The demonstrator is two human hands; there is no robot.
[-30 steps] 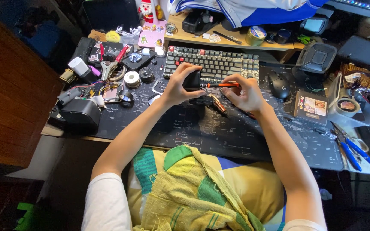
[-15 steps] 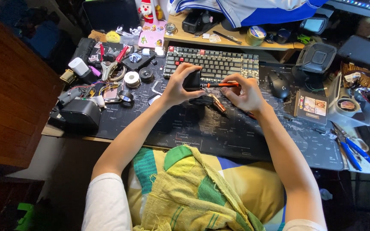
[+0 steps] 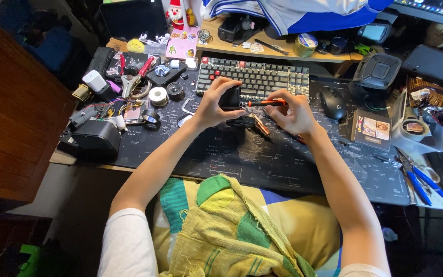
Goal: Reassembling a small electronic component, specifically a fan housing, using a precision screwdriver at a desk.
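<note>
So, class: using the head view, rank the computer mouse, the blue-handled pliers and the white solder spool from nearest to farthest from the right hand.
1. Computer mouse, just right of the right hand.
2. White solder spool, far left, past the left hand.
3. Blue-handled pliers, at the desk's right edge.

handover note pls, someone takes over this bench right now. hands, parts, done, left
Left hand: grips a small black device, held just above the desk mat in front of the keyboard.
Right hand: holds an orange-handled screwdriver level, tip against the device's side.
Nearby: another dark part and a brown-handled tool lie on the mat under the hands; mouse to the right.
Done: tip is set on the device.
Left: the screw work itself; progress cannot be told.
</note>
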